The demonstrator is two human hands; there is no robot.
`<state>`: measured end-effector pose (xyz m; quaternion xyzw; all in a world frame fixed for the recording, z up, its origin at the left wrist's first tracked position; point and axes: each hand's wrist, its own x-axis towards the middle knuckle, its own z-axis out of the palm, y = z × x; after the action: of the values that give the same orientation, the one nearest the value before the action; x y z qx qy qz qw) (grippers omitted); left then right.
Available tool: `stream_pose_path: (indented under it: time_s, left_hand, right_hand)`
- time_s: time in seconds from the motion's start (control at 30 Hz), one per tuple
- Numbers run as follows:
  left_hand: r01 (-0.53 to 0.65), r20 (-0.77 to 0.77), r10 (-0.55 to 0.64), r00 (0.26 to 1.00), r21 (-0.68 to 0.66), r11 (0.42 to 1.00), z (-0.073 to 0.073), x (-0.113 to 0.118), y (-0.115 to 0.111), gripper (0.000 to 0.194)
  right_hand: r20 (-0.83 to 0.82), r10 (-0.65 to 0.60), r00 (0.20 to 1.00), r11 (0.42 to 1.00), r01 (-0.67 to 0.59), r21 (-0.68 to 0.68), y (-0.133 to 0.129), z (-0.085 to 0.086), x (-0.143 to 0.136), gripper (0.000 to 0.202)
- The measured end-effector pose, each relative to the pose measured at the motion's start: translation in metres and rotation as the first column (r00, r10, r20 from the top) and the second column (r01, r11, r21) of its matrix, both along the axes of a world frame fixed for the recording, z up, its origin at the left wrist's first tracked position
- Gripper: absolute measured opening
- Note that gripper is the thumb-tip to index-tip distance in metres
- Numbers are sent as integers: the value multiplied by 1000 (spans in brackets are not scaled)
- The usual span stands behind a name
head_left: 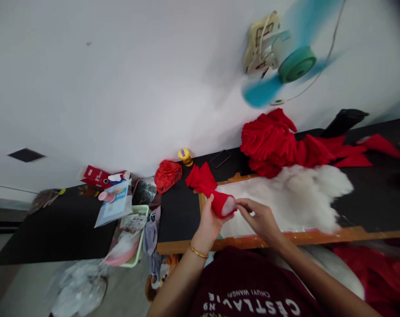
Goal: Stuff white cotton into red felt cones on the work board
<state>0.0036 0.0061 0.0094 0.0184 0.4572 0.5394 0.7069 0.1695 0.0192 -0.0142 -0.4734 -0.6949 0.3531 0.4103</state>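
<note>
My left hand (209, 219) grips a red fabric piece (207, 184) by its open end, where a bit of white stuffing shows. My right hand (257, 215) is at that opening, fingers pinched on the white stuffing there. A big heap of white stuffing (295, 193) lies on a light board (239, 241) just past my hands. Behind it sits a pile of red fabric pieces (275, 143) on the black table (180, 211). A gold bangle is on my left wrist.
A spinning teal fan (286, 57) hangs on the white wall. A red plastic bag (167, 175), a yellow spool (185, 156) and a dark phone (220, 158) lie on the table. A green basket (135, 237) with packets stands at left, with a crumpled plastic bag (77, 288) below.
</note>
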Motion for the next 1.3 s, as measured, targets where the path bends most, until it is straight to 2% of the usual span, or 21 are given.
stream_pose_path:
  time_s: [0.07, 0.13, 0.23, 0.33, 0.43, 0.53, 0.67, 0.83, 0.93, 1.03, 1.13, 1.2, 1.3]
  left_hand:
    - [-11, 23, 10, 1000, 29, 1000, -1, 4, -2, 37]
    - [-2, -29, 4, 1000, 65, 998, 0, 10, -4, 35]
    - [23, -140, -5, 990, 134, 991, 1, 18, -8, 37]
    - [6, -184, 21, 983, 150, 989, 2, 18, -8, 35]
    - [9, -176, 18, 984, 149, 989, 1, 15, -7, 34]
    - [70, -178, -45, 983, 134, 989, 1, 13, -8, 36]
    - [78, -199, -55, 978, 109, 991, 1, 16, -12, 36]
    - [69, -263, -35, 964, 120, 990, -5, 19, -12, 36]
    - [19, -334, 28, 942, 136, 991, -11, 19, -7, 32]
    - [-69, -378, 104, 920, 105, 992, -16, 15, -1, 28]
    - [-167, -366, 168, 915, 34, 985, -18, 0, 5, 27]
    - [-171, -318, 163, 934, 2, 985, -17, -12, 7, 30]
    - [-102, -219, 94, 971, -27, 994, -15, -22, 8, 42]
  right_hand:
    - [24, 47, 999, 999, -47, 23, -11, -5, -8, 28]
    - [29, 58, 998, 997, -59, 46, -16, -7, -19, 32]
    - [-8, 58, 998, 997, -57, 44, -15, -4, -28, 23]
    - [-70, -20, 997, 999, 17, -46, -15, 2, -25, 17]
    - [-87, -127, 988, 989, 119, -85, -16, 2, -17, 22]
    - [-1, -87, 996, 996, 87, -28, -14, -3, -17, 34]
    - [106, -54, 993, 998, 55, -1, -7, -6, -26, 9]
    - [63, -34, 997, 992, 41, -123, -5, -9, -31, 8]
    - [-19, -8, 1000, 989, 5, -149, -8, -10, -30, 12]
    - [-91, -64, 994, 983, 47, -175, -7, -9, -20, 22]
    - [-105, -243, 964, 953, 217, -214, 4, -12, 6, 32]
    - [-91, -307, 947, 929, 278, -244, 19, -23, 29, 35]
    - [50, -253, 966, 938, 258, -232, 46, -51, 62, 35]
